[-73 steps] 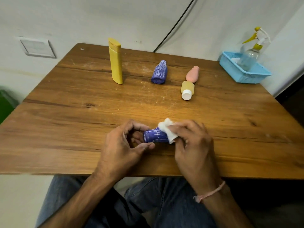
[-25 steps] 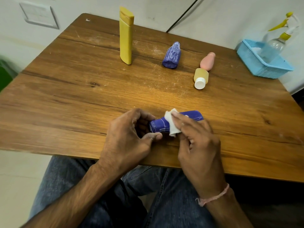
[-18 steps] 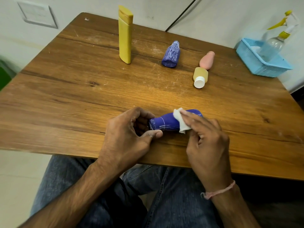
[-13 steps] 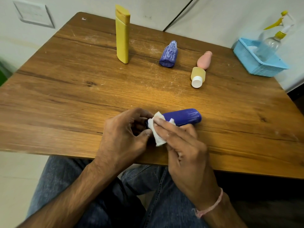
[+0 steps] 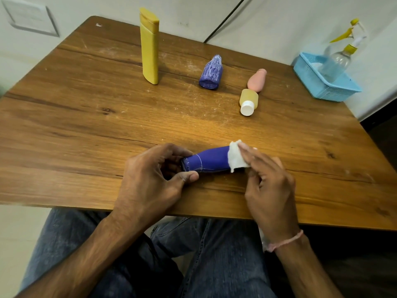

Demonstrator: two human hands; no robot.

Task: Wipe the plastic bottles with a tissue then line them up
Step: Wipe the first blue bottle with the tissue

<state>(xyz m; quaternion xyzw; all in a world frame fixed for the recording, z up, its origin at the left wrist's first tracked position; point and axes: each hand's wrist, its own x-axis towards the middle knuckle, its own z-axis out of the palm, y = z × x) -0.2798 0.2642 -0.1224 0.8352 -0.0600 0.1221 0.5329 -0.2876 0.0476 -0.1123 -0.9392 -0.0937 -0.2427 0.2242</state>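
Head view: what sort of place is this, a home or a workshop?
Probably a plain room in a home or small office; I cannot be sure. A scuffed wooden table stands against white walls with a wall plate, and a blue basket holds a spray bottle.

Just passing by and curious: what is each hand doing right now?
Left hand: closed, gripping one end of the blue bottle.
Right hand: closed, pinching the tissue around the bottle's other end.
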